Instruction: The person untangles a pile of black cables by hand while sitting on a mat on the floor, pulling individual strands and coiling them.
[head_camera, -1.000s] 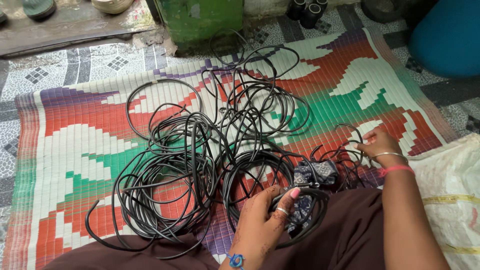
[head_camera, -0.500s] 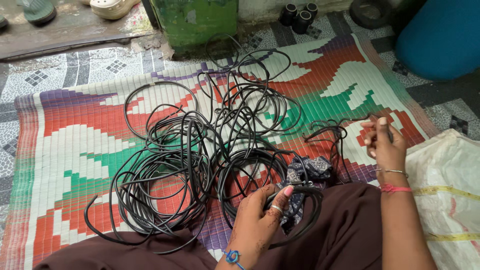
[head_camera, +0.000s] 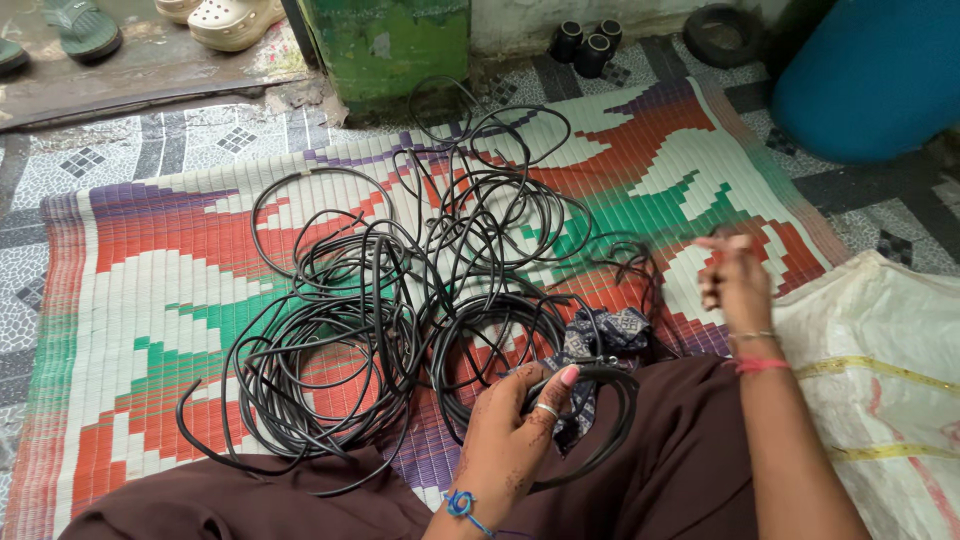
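Right hand (head_camera: 735, 280) lifted higher, blurred, grip unclear, left hand (head_camera: 515, 425) pinching black cable (head_camera: 340, 330), patterned cloth (head_camera: 600, 335) between

Matt black rubbery cable (head_camera: 350, 330) lies on a ribbed woven plastic mat (head_camera: 150, 280).

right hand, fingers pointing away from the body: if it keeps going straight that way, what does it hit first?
Probably the thin black cable loops just beyond the right hand, then the mat. The hand is blurred and its height unclear, so it may pass above them.

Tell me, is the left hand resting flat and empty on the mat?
No, the left hand is closed around a loop of black cable above the lap.
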